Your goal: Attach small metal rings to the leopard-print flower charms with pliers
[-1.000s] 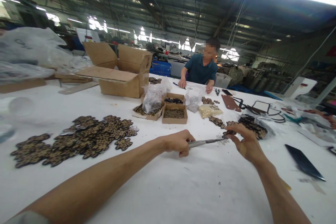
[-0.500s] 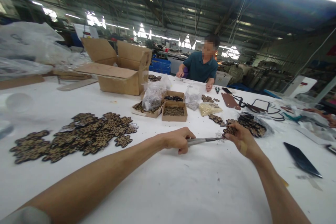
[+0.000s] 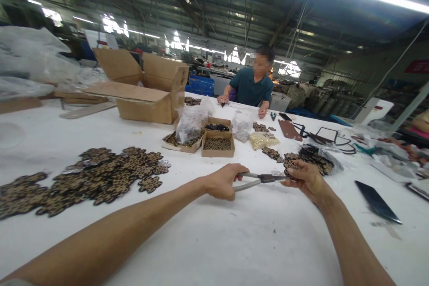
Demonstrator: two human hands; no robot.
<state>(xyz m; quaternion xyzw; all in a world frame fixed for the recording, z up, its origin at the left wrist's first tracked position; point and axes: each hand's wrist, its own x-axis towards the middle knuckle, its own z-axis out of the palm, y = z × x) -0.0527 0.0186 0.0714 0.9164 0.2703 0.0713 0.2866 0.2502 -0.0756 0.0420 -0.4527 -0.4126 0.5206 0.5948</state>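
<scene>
My left hand (image 3: 221,182) is closed round the grey handles of a pair of pliers (image 3: 259,179), whose handles stand apart. The dark jaws point right and meet my right hand (image 3: 310,178), where fingers and thumb pinch a leopard-print flower-shaped patch (image 3: 290,164). Whether the jaw tips grip the patch is hidden by my fingers. Just behind my right hand lie more such patches, partly in a clear bag (image 3: 330,161). To the left, a large heap of leopard-print patches (image 3: 110,174) is spread on the white table (image 3: 201,250).
Small cardboard trays of metal studs (image 3: 217,144) stand mid-table, beside a bag of yellowish pieces (image 3: 264,140). An open carton (image 3: 144,109) is behind them. A dark flat panel (image 3: 378,201) lies at right. Across the table sits a co-worker (image 3: 251,85).
The plier handles have spread apart in my left hand. My right fingers have shifted over the patch, covering more of it. The view has turned slightly right.
</scene>
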